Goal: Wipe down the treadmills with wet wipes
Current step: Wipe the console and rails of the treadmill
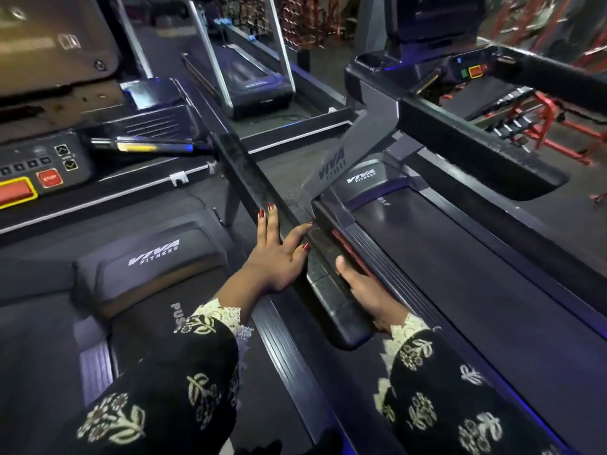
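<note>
A black handrail [331,290] of the left treadmill runs diagonally between two treadmills. My left hand [279,254] lies flat against the rail's left side and top, fingers straight and spread. On the rail's right side, near its end, is my right hand [364,292]. One digit stretches along the rail's edge and the other fingers are hidden under the rail. No wipe shows in either hand. The left treadmill's belt and motor cover [147,257] lie below my left arm. The right treadmill's belt [460,257] lies below my right arm.
The left treadmill's console [39,172] with red stop buttons sits at the left edge. The right treadmill's handrail [476,149] and console [473,70] cross the upper right. A third treadmill [249,73] stands ahead. Red weight racks [545,123] stand at the far right.
</note>
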Demonstrator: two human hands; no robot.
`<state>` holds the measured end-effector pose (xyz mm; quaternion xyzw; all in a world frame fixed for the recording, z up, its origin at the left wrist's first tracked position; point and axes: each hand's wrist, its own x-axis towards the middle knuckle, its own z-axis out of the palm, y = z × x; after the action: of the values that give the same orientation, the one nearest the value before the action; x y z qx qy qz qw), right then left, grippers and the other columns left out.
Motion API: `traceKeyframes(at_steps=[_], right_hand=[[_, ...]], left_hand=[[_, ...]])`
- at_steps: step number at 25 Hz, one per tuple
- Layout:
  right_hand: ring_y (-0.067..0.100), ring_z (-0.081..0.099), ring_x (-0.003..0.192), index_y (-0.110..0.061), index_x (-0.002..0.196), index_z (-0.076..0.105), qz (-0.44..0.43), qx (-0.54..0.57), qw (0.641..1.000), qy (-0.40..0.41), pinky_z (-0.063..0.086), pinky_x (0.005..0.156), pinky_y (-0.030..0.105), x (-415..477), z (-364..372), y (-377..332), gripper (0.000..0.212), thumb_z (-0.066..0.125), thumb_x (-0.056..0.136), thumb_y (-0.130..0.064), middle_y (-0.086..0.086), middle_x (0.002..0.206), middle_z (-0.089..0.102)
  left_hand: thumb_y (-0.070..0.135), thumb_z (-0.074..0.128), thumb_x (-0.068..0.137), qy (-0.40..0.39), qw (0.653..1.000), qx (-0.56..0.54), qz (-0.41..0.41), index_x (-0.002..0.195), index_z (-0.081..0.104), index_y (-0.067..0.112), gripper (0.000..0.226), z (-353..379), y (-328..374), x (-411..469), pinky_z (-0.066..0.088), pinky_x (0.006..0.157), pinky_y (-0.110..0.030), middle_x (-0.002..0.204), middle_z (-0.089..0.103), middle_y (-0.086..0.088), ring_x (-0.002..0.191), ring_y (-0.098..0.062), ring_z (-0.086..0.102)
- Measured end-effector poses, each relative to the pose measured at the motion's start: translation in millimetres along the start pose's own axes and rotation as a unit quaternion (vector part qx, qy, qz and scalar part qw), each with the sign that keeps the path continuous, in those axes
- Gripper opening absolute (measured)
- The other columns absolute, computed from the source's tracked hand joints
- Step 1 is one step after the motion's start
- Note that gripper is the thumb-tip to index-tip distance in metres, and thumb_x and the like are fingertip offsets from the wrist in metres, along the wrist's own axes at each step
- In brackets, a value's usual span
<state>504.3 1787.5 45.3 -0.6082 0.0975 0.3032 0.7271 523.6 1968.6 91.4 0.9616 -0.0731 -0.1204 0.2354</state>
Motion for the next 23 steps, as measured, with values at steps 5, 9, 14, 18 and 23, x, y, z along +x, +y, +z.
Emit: traceKeyframes(at_steps=[5,9,14,18,23], right_hand=[[0.023,0.068,0.074,-0.004,0.103,0.064,0.093,0.066,0.992,-0.050,0.055,0.073,0.032,22,-2,6,0.062,0.028,0.098,-0.054,0.015,0.087,0.070],[0.034,0.069,0.085,-0.001,0.097,0.071,0.189,0.101,0.969,-0.120,0.055,0.080,0.044,27,-9,31,0.083,0.020,0.093,-0.066,0.016,0.093,0.067],[0.034,0.067,0.071,0.005,0.115,0.057,0.139,0.098,0.985,-0.030,0.057,0.067,0.042,2,-13,36,0.055,0.038,0.099,-0.044,0.026,0.089,0.065],[0.017,0.067,0.061,-0.004,0.101,0.062,0.034,0.093,0.995,0.007,0.055,0.058,0.025,-10,0,17,0.041,0.045,0.097,-0.041,0.010,0.079,0.069],[0.015,0.041,0.135,-0.017,0.141,0.046,-0.179,0.037,0.981,-0.068,0.029,0.113,0.035,-42,-10,31,0.054,0.030,0.099,-0.047,-0.001,0.144,0.048]], left_hand=[[0.035,0.029,0.103,0.007,1.000,-0.002,-0.013,0.150,0.018,0.039,0.048,-3,3,0,-0.016,0.114,-0.042,0.152,-0.035,-0.015,0.138,-0.032,-0.036],[0.035,0.028,0.103,0.006,1.000,0.004,-0.025,0.149,0.020,0.040,0.047,-4,5,0,-0.015,0.115,-0.042,0.153,-0.033,-0.015,0.139,-0.032,-0.034],[0.036,0.027,0.103,0.002,0.999,0.009,-0.031,0.149,0.020,0.040,0.047,-4,6,-1,-0.015,0.116,-0.044,0.153,-0.033,-0.015,0.139,-0.033,-0.034],[0.037,0.025,0.103,-0.004,0.999,0.016,-0.036,0.149,0.020,0.039,0.047,-4,7,0,-0.015,0.117,-0.045,0.153,-0.032,-0.017,0.139,-0.035,-0.033],[0.036,0.027,0.103,0.005,0.999,0.010,-0.035,0.149,0.022,0.039,0.046,-3,7,0,-0.014,0.117,-0.044,0.154,-0.030,-0.017,0.140,-0.035,-0.031]])
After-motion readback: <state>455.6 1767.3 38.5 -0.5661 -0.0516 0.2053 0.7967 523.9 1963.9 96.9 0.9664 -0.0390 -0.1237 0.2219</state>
